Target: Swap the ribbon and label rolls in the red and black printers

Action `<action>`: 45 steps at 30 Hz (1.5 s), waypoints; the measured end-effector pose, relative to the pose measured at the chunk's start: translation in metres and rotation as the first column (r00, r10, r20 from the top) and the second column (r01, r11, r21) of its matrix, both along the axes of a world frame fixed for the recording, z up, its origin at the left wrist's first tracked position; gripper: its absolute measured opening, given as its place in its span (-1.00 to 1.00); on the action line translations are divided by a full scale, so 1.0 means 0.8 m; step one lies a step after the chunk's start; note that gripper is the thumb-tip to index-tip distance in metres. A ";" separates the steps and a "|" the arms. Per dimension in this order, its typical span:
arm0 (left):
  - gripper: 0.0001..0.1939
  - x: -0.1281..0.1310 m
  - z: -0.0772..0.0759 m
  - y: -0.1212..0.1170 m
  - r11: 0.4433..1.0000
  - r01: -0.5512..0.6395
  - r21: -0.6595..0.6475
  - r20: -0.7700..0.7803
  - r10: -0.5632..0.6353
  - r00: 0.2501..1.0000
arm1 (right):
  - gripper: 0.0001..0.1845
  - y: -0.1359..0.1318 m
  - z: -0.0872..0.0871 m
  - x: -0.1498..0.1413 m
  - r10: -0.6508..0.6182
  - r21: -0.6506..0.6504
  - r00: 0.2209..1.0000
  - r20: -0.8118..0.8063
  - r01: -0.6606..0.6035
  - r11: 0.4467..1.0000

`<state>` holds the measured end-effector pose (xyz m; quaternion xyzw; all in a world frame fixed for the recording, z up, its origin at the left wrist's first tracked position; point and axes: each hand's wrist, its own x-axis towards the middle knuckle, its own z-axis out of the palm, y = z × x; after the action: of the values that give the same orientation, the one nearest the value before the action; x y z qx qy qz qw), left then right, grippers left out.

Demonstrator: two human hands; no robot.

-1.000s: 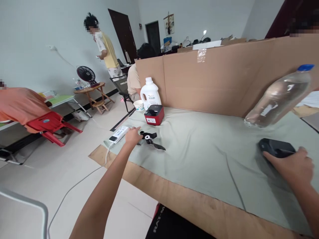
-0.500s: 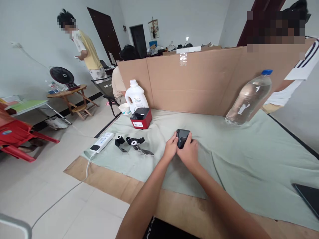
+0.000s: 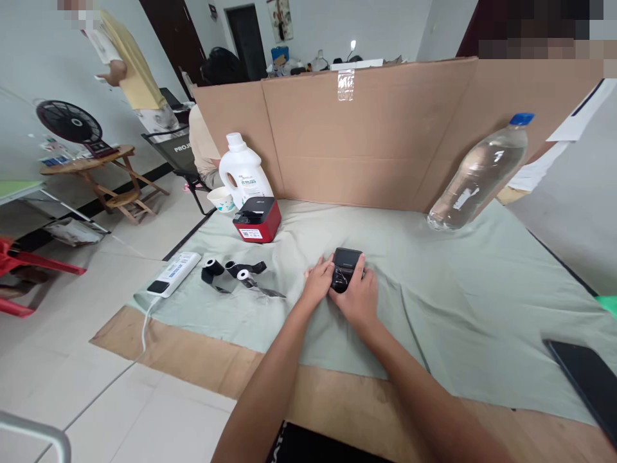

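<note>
A small black boxy device [image 3: 348,259] with a glossy front part rests on or just above the green cloth, straight ahead of me. My left hand [image 3: 318,281] lies against its left side with bent fingers. My right hand [image 3: 359,296] wraps its right side and near edge, the thumb along the near left corner. The hands hide its sides and underside. To their left lie several small rolls [image 3: 244,276] with dark strips trailing off them. Farther back stands a red and black box-shaped device [image 3: 263,225] bearing a white label.
Behind the red device are a white jug [image 3: 245,170] and a paper cup [image 3: 221,199]. A power strip [image 3: 174,274] lies left. A large clear bottle [image 3: 482,173] leans against the cardboard screen [image 3: 376,141]. A dark tablet or phone [image 3: 585,379] lies right. People are beyond the screen.
The view has tilted down and shifted right. In my hands the black device now sits flatter, more of its top showing, and my left fingers have spread along its side.
</note>
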<state>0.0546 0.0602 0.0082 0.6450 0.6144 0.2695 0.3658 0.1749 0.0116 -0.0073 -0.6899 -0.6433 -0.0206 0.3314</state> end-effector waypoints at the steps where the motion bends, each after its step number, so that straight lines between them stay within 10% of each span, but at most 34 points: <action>1: -0.48 0.000 0.001 -0.002 1.000 0.001 0.009 -0.034 -0.001 0.999 | 0.20 0.000 -0.001 0.001 -0.001 0.003 1.000 -0.004 0.001 1.000; 16: -0.53 -0.009 0.007 -0.022 0.979 0.085 0.188 -0.312 -0.022 0.950 | 0.22 0.004 -0.004 0.004 0.030 0.052 0.996 -0.084 -0.026 0.998; 26: -0.52 -0.012 0.002 -0.021 0.982 0.065 0.176 -0.198 -0.029 0.980 | 0.29 0.003 -0.007 0.010 0.040 0.019 0.987 -0.156 -0.037 0.999; 45: -0.50 -0.017 -0.005 -0.017 0.981 0.069 0.184 -0.148 -0.042 0.988 | -0.36 0.051 -0.007 0.056 0.226 0.125 0.871 -0.437 -0.190 0.974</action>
<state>0.0407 0.0468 0.0042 0.7113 0.5926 0.2691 0.2654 0.2201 0.0520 -0.0131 -0.5894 -0.6186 0.1495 0.4976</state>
